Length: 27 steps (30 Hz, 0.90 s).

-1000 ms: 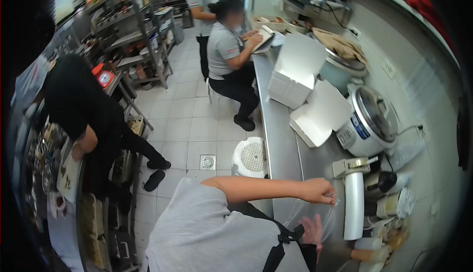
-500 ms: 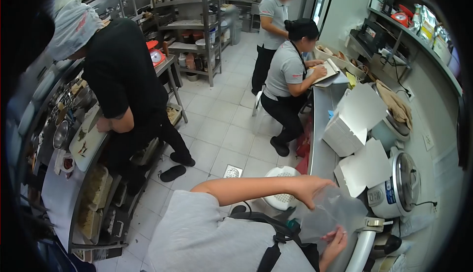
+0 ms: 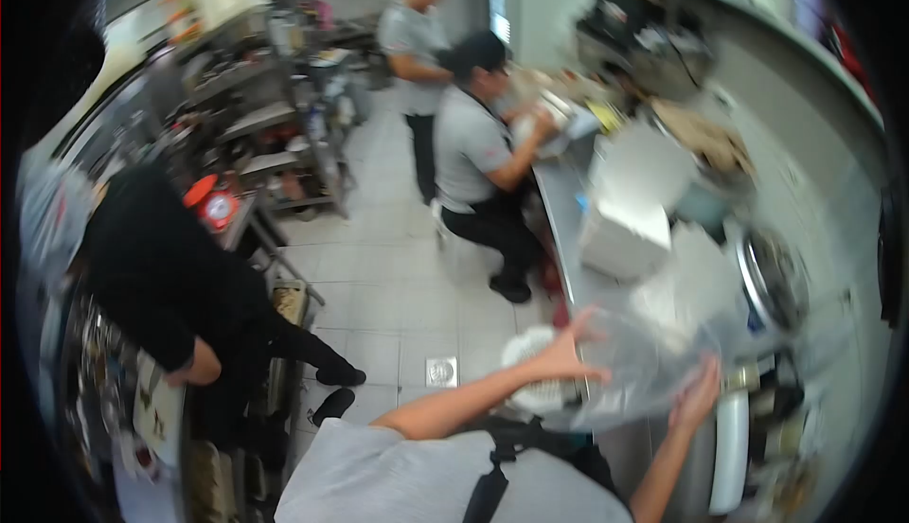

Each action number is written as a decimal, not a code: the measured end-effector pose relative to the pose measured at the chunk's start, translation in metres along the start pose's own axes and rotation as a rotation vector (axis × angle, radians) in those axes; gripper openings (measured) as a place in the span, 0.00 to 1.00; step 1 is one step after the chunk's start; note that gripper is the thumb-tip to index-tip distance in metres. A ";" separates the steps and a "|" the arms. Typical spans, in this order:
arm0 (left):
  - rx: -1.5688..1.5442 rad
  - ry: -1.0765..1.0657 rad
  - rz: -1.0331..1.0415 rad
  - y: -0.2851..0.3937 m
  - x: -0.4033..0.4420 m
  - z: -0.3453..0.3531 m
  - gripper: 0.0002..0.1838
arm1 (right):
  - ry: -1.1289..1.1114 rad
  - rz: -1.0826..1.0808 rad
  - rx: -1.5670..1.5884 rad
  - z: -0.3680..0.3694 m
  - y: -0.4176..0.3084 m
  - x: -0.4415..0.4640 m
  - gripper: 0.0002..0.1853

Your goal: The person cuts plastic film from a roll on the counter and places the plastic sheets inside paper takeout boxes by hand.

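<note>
A clear plastic bag (image 3: 639, 367) is stretched between my two hands above the metal counter. My left hand (image 3: 566, 354) is at its left side, thumb and fingers spread but holding the bag's edge. On the right side, my right hand (image 3: 699, 392) grips the bag with its fingers closed. Beyond the bag stand a white box (image 3: 620, 239) with its lid raised and another white open box (image 3: 686, 282), blurred and partly behind the plastic. Motion blur hides the exact finger contacts.
A rice cooker (image 3: 772, 277) stands right of the boxes. A perforated white stool (image 3: 530, 362) is below the counter (image 3: 563, 230). One person (image 3: 488, 163) sits writing at the counter, another (image 3: 412, 59) stands behind. A person in black (image 3: 170, 277) works at the left counter.
My view has turned, so the room appears shifted left. My hands have moved apart, and the bag is spread wider between them. My right hand has risen up the bag's side.
</note>
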State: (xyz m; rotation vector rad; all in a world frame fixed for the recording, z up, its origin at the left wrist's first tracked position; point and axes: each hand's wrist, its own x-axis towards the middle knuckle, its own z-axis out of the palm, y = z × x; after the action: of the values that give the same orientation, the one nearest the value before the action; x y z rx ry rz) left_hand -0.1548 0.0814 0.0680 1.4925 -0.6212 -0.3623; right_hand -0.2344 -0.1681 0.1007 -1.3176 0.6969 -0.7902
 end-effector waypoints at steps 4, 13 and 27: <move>-0.371 -0.003 -0.123 -0.012 0.051 -0.007 0.31 | -0.160 -0.065 -0.020 -0.002 -0.025 0.019 0.16; -0.595 0.092 -0.174 -0.005 0.047 0.002 0.31 | -0.273 0.072 0.025 -0.014 0.031 0.019 0.16; 0.222 0.253 -0.543 -0.081 -0.041 -0.085 0.20 | -0.992 0.443 0.016 0.032 0.156 -0.079 0.21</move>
State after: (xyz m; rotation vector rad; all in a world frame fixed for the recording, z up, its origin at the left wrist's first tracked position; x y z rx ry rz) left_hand -0.1254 0.1687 -0.0158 1.8801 -0.0445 -0.5199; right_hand -0.2366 -0.0738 -0.0496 -1.2785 0.1514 0.2442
